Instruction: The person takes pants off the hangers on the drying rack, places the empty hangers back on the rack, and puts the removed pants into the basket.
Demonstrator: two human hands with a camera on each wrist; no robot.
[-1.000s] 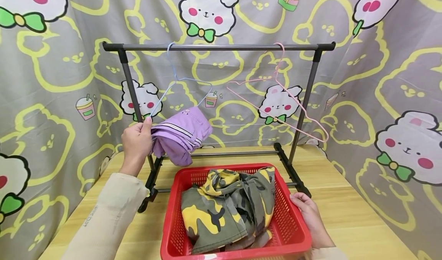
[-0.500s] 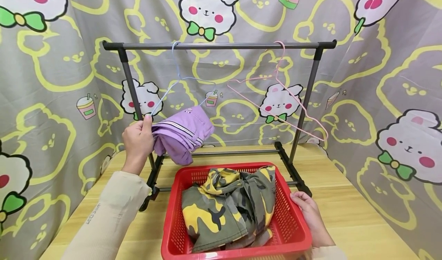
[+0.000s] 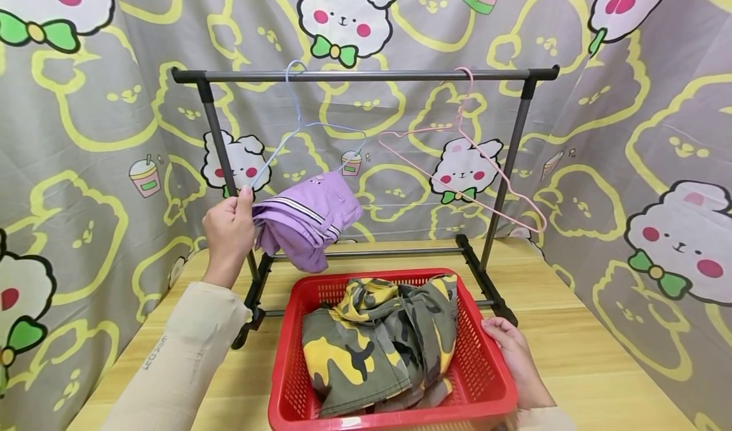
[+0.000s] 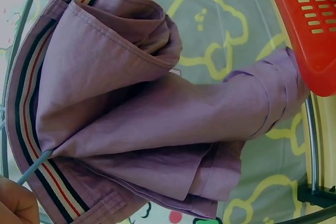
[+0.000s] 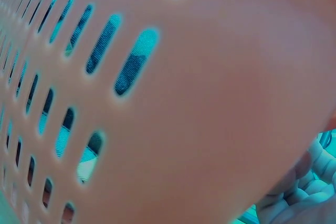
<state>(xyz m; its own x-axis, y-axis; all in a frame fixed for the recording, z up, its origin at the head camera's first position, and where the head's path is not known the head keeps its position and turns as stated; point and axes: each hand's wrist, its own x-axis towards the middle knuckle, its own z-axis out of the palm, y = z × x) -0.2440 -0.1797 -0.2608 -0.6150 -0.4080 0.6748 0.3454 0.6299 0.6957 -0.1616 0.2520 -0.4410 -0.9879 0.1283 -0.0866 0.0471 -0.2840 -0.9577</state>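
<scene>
My left hand (image 3: pixel 230 231) grips the lower left corner of a light blue wire hanger (image 3: pixel 274 157). Purple trousers (image 3: pixel 311 218) with a striped waistband hang bunched on that hanger; in the left wrist view the blue wire meets the waistband (image 4: pixel 37 129). The hanger's hook arches over the rack's top bar (image 3: pixel 366 75), its top slightly above it. My right hand (image 3: pixel 511 355) holds the right rim of a red plastic basket (image 3: pixel 486 380), part of the hand being hidden by it. Inside the basket lies a crumpled camouflage garment (image 3: pixel 377 348).
A bare pink hanger (image 3: pixel 497 212) hangs from the bar's right part. The rack's black feet (image 3: pixel 486 285) stand on a wooden table (image 3: pixel 583 355), behind the basket. A patterned cloth (image 3: pixel 600 183) surrounds the table at the back and sides.
The blue hanger's hook has slid a little right along the bar and risen slightly. The trousers have shifted a little to the right. My right hand stays at the basket.
</scene>
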